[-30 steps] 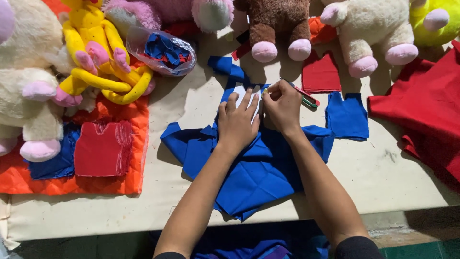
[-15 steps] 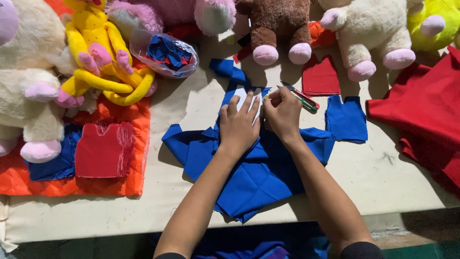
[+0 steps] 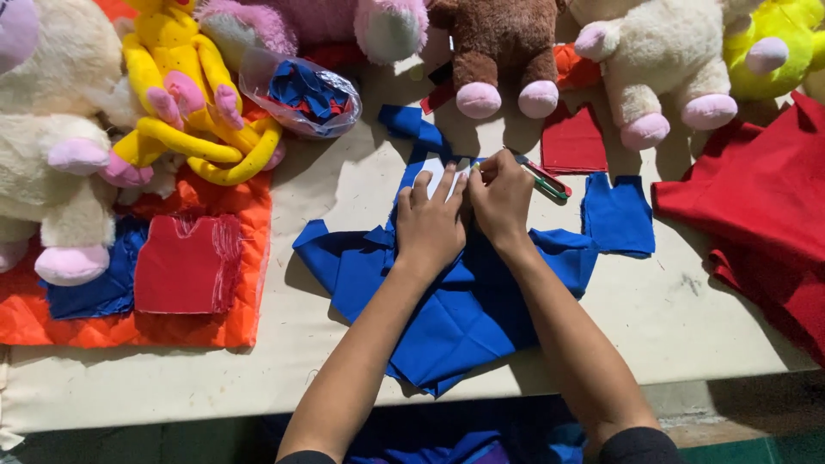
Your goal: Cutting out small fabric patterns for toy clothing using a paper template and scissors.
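Little has shifted since 0.5 s ago: both hands stay on the blue fabric (image 3: 468, 301) at the tabletop's (image 3: 344, 185) middle. The left hand (image 3: 430, 225) presses flat, grip released, on a white pattern piece (image 3: 436, 174); the right hand (image 3: 501, 199) pinches a red-and-green pen (image 3: 543, 176) just beside it.

- I am seeing the white template (image 3: 436, 174) mostly lying hidden under the left hand (image 3: 430, 225).
- The top edge is cutting off the brown plush toy (image 3: 503, 51).
- The right hand (image 3: 501, 199) is concealing the pen's (image 3: 543, 176) tip.
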